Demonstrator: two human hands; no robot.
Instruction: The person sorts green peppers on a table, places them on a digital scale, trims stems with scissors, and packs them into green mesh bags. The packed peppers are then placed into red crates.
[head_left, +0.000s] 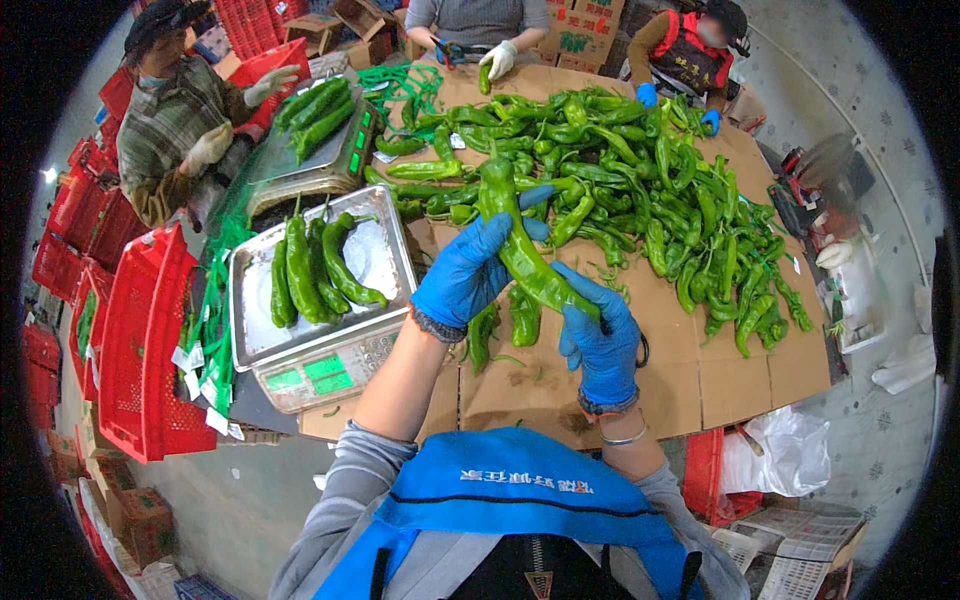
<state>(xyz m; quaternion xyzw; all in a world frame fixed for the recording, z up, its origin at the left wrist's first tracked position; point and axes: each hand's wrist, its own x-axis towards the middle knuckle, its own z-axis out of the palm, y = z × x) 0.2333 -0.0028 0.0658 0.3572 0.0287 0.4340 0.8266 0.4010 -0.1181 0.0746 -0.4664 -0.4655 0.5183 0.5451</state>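
Note:
Between my two blue-gloved hands is one long green pepper (525, 251), tilted from upper left to lower right. My left hand (480, 262) grips its upper half. The fingers of my right hand (600, 330) are closed on its lower end, and scissors seem partly hidden at that hand's side. Several green peppers (304, 270) lie on the metal pan of a digital scale (397, 225) to my left. A large heap of green peppers (637, 172) covers the cardboard ahead and to the right. Two loose peppers (523, 315) lie just below my left hand.
A second scale (349, 161) bearing peppers stands beyond the first. Green ties with white tags (217, 330) hang beside a red plastic crate (146, 345) at left. Three co-workers stand around the cardboard-covered table (600, 409). A red crate with white plastic (780, 450) is below right.

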